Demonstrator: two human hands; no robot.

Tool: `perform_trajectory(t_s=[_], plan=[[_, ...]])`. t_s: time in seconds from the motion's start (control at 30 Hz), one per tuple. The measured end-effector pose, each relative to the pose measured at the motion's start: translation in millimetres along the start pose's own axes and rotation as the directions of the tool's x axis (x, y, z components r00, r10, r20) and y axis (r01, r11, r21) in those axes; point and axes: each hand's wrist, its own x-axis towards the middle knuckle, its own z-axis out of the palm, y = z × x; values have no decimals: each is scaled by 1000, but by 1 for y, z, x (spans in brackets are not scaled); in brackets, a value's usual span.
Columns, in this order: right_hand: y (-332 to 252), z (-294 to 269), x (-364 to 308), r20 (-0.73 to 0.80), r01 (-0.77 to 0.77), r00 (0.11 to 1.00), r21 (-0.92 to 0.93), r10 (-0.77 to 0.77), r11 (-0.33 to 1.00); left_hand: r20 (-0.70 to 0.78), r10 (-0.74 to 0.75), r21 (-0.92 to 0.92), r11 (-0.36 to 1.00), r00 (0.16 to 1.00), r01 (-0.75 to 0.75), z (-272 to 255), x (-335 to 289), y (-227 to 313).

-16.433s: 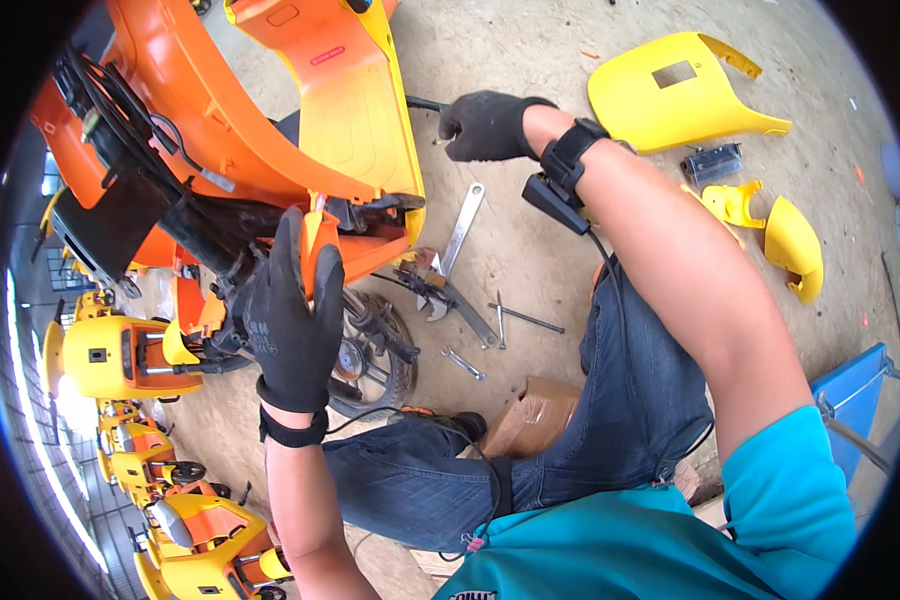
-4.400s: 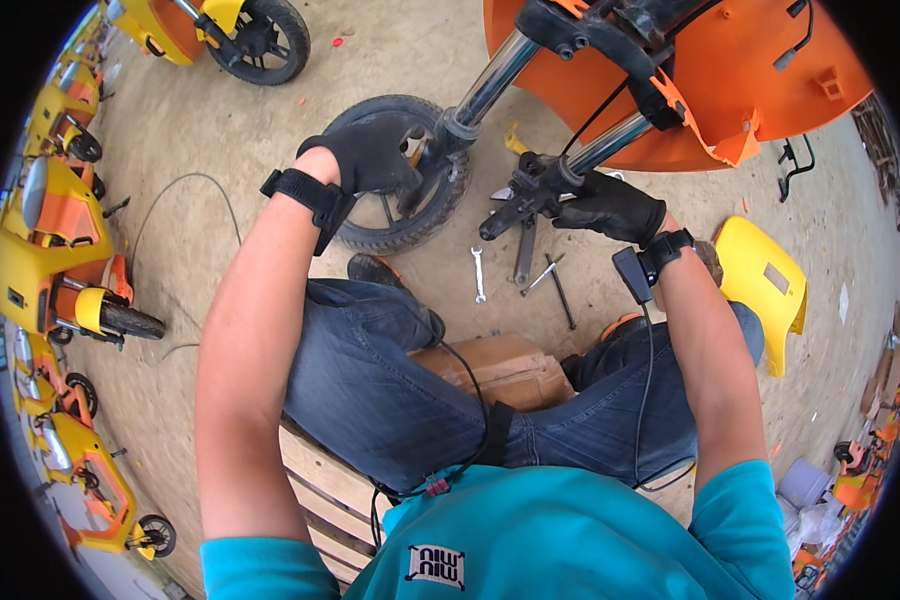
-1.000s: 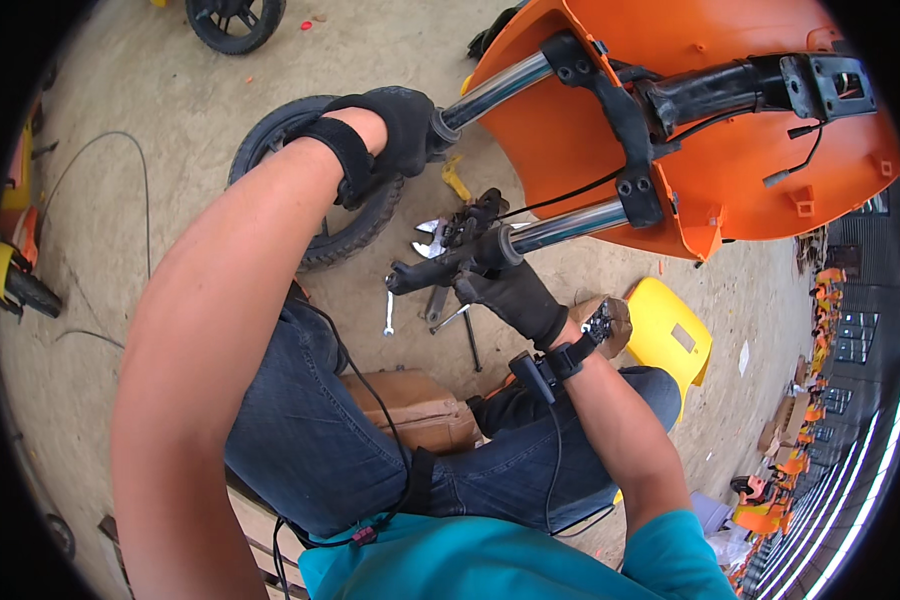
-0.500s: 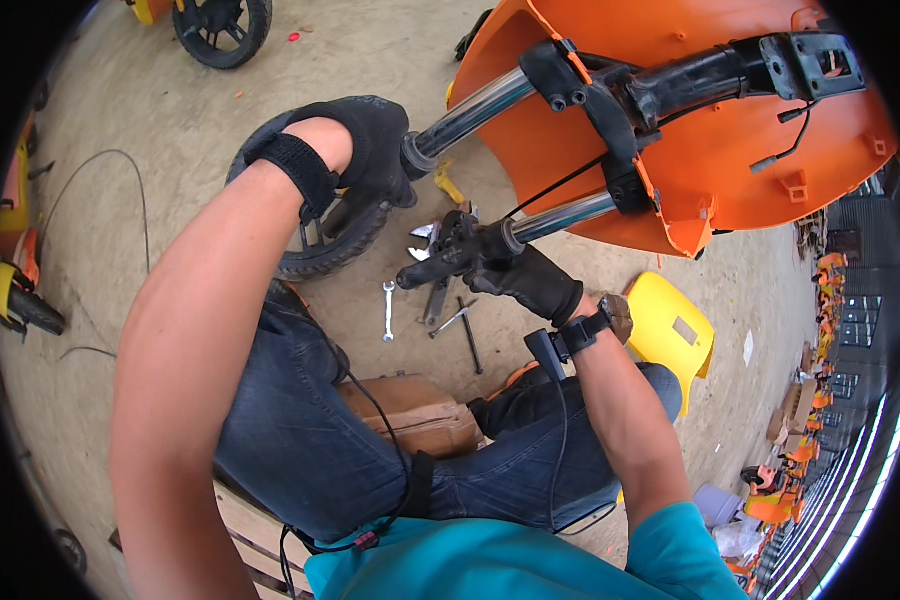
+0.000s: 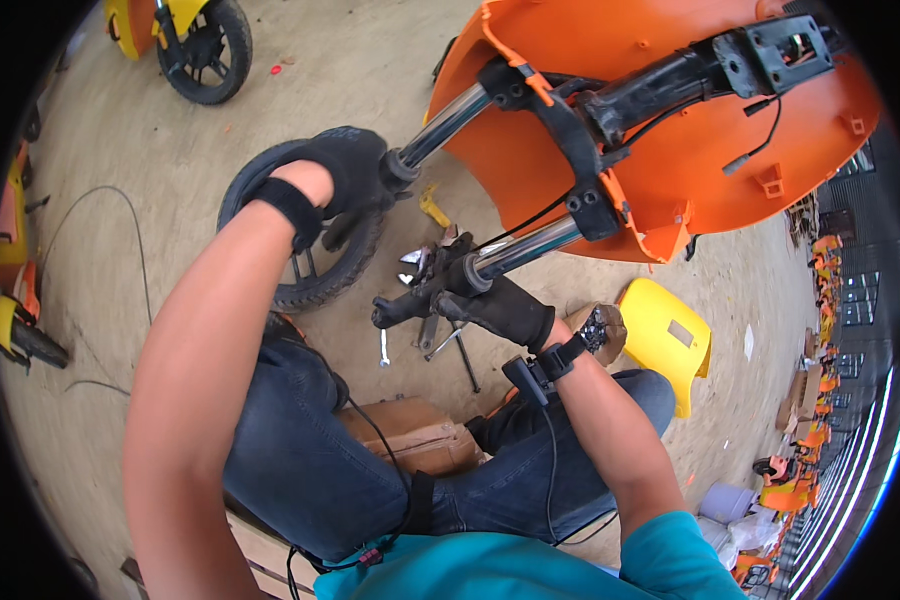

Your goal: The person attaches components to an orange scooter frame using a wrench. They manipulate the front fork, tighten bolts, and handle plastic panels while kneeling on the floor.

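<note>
A scooter's front fork (image 5: 528,248) has two chrome tubes and black lower legs, fixed to an orange fairing (image 5: 510,165). My left hand (image 5: 358,170), black-gloved, wraps round the left lower leg, above a loose-standing wheel (image 5: 320,285). My right hand (image 5: 505,312), also gloved, is closed round the right lower leg from the near side; its fingertips are partly hidden. Beneath that leg lie a small spanner (image 5: 384,350), an adjustable wrench (image 5: 410,265) and a dark T-shaped bar tool (image 5: 467,362). A yellow-handled tool (image 5: 433,205) rests between the fork legs.
A yellow panel (image 5: 665,335) and a bag of small dark parts (image 5: 602,333) lie to the right. A cardboard box (image 5: 410,435) sits between my legs. Another scooter's wheel (image 5: 205,55) stands far left. A thin cable (image 5: 135,215) crosses the floor; parked scooters line the right.
The fork and fairing have shifted left, and both hands moved with them, still gripping. The right leg's lower end now covers the top of the small spanner. The view has shifted slightly.
</note>
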Motion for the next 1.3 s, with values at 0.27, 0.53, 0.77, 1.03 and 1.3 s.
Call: perform_trajectory(t_s=[0.27, 0.53, 0.77, 1.03, 1.3], plan=[[9, -25, -7, -19, -76, 997, 70, 78, 995, 4, 11, 116, 993, 1000, -11, -1, -21, 0], [10, -27, -1, 28, 44, 999, -160, -39, 986, -172, 8, -13, 1000, 985, -11, 13, -14, -8], [-7, 6, -3, -118, 89, 988, -119, -103, 989, -119, -30, -202, 979, 992, 5, 11, -2, 8], [30, -28, 2, 30, 73, 996, 147, -78, 987, -126, 272, -7, 961, 954, -275, 8, 2, -16], [41, -36, 0, -97, 114, 989, -3, -114, 993, -23, 193, -84, 977, 981, -194, 4, -17, -1]])
